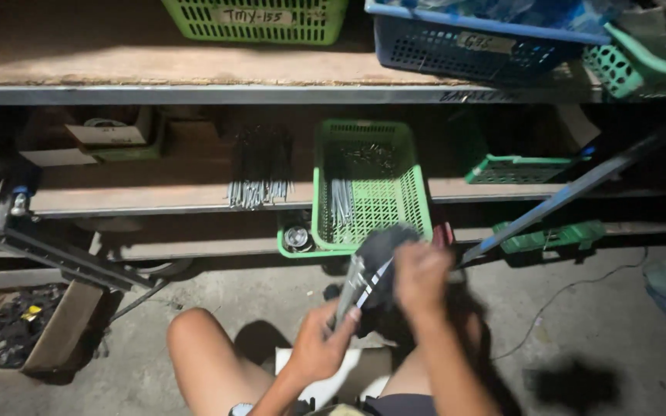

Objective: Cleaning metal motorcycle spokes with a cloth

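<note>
My left hand [320, 345] grips the lower end of a bundle of long thin metal rods [353, 288], held upright and tilted a little right. My right hand [420, 276] closes around a dark cloth or bag [379, 250] that covers the top of the bundle. Both hands are raised above my bare knees, in front of a green plastic basket [406, 204] that holds more metal rods.
A loose bunch of metal rods [258, 185] lies on the low shelf to the basket's left. Green and blue crates [487, 42] stand on the upper shelf. A cardboard box of dark parts [17, 327] sits on the floor at left. A dark metal bar [572, 192] slants at right.
</note>
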